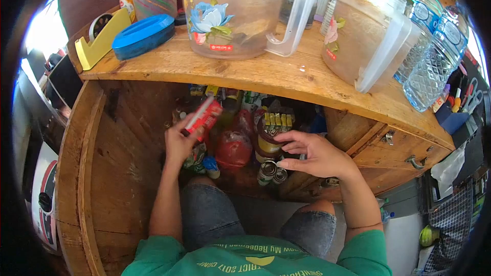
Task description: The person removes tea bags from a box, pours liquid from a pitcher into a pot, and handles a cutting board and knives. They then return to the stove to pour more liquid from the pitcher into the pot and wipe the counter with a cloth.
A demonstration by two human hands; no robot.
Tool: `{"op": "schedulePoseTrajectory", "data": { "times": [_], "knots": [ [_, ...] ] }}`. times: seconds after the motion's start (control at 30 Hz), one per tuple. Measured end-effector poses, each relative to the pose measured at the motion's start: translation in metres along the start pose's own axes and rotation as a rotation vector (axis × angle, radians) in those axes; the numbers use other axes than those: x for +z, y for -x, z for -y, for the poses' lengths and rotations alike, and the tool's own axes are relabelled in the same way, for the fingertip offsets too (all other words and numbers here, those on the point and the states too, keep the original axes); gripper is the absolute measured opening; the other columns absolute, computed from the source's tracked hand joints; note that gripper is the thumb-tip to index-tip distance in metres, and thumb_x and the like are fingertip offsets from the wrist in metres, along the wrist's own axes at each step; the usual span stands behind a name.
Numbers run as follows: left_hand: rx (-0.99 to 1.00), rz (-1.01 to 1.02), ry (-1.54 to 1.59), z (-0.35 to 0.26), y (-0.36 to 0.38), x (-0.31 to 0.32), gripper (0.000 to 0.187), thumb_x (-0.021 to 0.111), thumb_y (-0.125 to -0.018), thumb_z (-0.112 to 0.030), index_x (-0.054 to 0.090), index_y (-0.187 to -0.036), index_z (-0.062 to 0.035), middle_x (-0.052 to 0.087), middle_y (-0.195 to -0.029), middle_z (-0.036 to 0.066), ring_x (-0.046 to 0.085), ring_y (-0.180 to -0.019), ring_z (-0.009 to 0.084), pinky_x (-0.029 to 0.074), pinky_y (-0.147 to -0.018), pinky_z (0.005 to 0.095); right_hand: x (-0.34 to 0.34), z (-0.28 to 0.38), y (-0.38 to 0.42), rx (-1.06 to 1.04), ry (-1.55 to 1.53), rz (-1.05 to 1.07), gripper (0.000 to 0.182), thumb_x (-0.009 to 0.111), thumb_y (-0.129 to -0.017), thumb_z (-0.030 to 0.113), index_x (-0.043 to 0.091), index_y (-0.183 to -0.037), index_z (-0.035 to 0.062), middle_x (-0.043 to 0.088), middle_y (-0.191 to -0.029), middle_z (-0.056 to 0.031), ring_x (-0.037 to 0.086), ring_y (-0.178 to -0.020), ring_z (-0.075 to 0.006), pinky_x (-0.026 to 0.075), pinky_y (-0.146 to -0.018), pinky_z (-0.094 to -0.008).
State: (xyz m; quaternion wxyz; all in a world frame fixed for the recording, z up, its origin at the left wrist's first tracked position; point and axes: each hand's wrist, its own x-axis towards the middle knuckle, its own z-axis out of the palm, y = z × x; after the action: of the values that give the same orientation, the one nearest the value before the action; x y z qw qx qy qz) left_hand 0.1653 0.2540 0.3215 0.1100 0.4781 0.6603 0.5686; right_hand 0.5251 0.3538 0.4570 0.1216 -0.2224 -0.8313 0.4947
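Observation:
In my left hand is a red packet with a white edge, slightly blurred, at the left part of the open cabinet. My right hand holds nothing; its fingers are apart beside a round container topped with small yellow packets. Between the hands sits a red wrapped bundle. Below my right fingertips stand two small cans. A small jar with a blue lid is under my left wrist's right side.
The wooden top overhangs the cabinet, carrying two clear pitchers, a blue oval container, a yellow tape dispenser and water bottles. A cabinet door stands at the left; scissors are at the right.

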Motion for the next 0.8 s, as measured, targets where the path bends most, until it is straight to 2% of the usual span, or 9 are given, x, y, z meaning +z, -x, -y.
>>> {"op": "schedulePoseTrajectory", "data": {
  "times": [0.1, 0.17, 0.2, 0.3, 0.37, 0.5, 0.57, 0.67, 0.8],
  "knots": [
    [0.015, -0.165, -0.409, 0.019, -0.070, -0.005, 0.052, 0.077, -0.082, -0.021, 0.062, -0.128, -0.0026, 0.071, -0.109, 0.020, 0.070, -0.097, 0.0280, 0.053, -0.086, 0.0370, -0.003, 0.003, -0.001, -0.014, 0.018, 0.021, 0.060, 0.077, -0.086, 0.035, 0.054, -0.129, 0.0007, 0.064, -0.119, -0.0180, 0.062, -0.112, -0.0293, 0.052, -0.092, -0.0400],
    [0.279, -0.421, -0.847, 0.067, -0.128, -0.001, 0.051, 0.075, -0.083, -0.031, 0.063, -0.125, -0.0063, 0.069, -0.108, 0.022, 0.067, -0.100, 0.0376, 0.053, -0.087, 0.0447, -0.002, 0.003, -0.001, -0.005, 0.056, 0.027, 0.059, 0.077, -0.086, 0.035, 0.055, -0.128, -0.0001, 0.064, -0.118, -0.0190, 0.062, -0.113, -0.0292, 0.052, -0.093, -0.0397],
    [0.282, -0.417, -0.844, 0.089, -0.153, -0.007, 0.051, 0.075, -0.083, -0.031, 0.063, -0.125, -0.0063, 0.069, -0.108, 0.022, 0.067, -0.100, 0.0376, 0.053, -0.087, 0.0447, -0.002, 0.002, -0.001, 0.007, 0.046, 0.029, 0.055, 0.077, -0.087, 0.030, 0.055, -0.128, 0.0006, 0.064, -0.119, -0.0157, 0.061, -0.112, -0.0255, 0.050, -0.096, -0.0378],
    [0.161, -0.232, -0.875, 0.094, -0.172, -0.016, 0.064, 0.071, -0.081, -0.053, 0.062, -0.126, -0.0081, 0.059, -0.129, 0.023, 0.061, -0.110, 0.0433, 0.051, -0.090, 0.0519, -0.003, -0.003, -0.002, -0.014, 0.015, 0.036, 0.053, 0.076, -0.087, 0.030, 0.056, -0.126, -0.0002, 0.064, -0.119, -0.0160, 0.062, -0.112, -0.0249, 0.050, -0.097, -0.0375],
    [-0.321, -0.185, -0.914, 0.014, -0.129, -0.028, 0.066, 0.069, -0.080, -0.058, 0.063, -0.120, -0.0055, 0.063, -0.123, 0.022, 0.062, -0.109, 0.0434, 0.051, -0.090, 0.0523, -0.001, -0.005, -0.001, -0.052, -0.019, 0.044, 0.056, 0.076, -0.087, 0.035, 0.056, -0.124, -0.0016, 0.065, -0.117, -0.0196, 0.063, -0.111, -0.0282, 0.051, -0.094, -0.0391],
    [-0.552, -0.207, -1.011, -0.014, -0.048, -0.079, 0.051, 0.064, -0.087, -0.046, 0.066, -0.111, -0.0012, 0.067, -0.112, 0.023, 0.063, -0.106, 0.0432, 0.052, -0.086, 0.0517, -0.003, 0.008, 0.002, 0.087, -0.096, 0.109, 0.052, 0.077, -0.087, 0.030, 0.057, -0.123, -0.0015, 0.065, -0.115, -0.0149, 0.062, -0.109, -0.0234, 0.051, -0.095, -0.0370],
    [-0.764, -0.239, -0.820, -0.019, -0.033, -0.103, 0.040, 0.067, -0.086, -0.032, 0.066, -0.108, 0.0012, 0.065, -0.113, 0.025, 0.062, -0.107, 0.0416, 0.051, -0.087, 0.0500, -0.004, 0.002, 0.001, 0.127, -0.141, 0.133, 0.050, 0.076, -0.088, 0.030, 0.057, -0.123, -0.0009, 0.065, -0.116, -0.0125, 0.062, -0.108, -0.0211, 0.050, -0.097, -0.0350],
    [-0.464, -0.304, -0.798, -0.007, -0.004, -0.114, 0.031, 0.073, -0.079, -0.015, 0.066, -0.101, 0.0058, 0.065, -0.108, 0.029, 0.063, -0.103, 0.0421, 0.051, -0.088, 0.0489, -0.004, -0.002, -0.002, 0.221, -0.247, 0.128, 0.037, 0.071, -0.092, 0.019, 0.058, -0.123, 0.0050, 0.064, -0.117, -0.0055, 0.060, -0.108, -0.0139, 0.049, -0.097, -0.0307],
    [-0.604, -0.093, -0.943, -0.015, 0.019, -0.110, 0.034, 0.076, -0.077, -0.018, 0.067, -0.101, 0.0044, 0.064, -0.111, 0.028, 0.062, -0.106, 0.0437, 0.052, -0.090, 0.0489, -0.002, -0.015, 0.006, 0.265, -0.353, 0.196, 0.040, 0.071, -0.092, 0.021, 0.057, -0.127, 0.0059, 0.064, -0.120, -0.0058, 0.059, -0.111, -0.0134, 0.047, -0.099, -0.0305]
  ]
}}
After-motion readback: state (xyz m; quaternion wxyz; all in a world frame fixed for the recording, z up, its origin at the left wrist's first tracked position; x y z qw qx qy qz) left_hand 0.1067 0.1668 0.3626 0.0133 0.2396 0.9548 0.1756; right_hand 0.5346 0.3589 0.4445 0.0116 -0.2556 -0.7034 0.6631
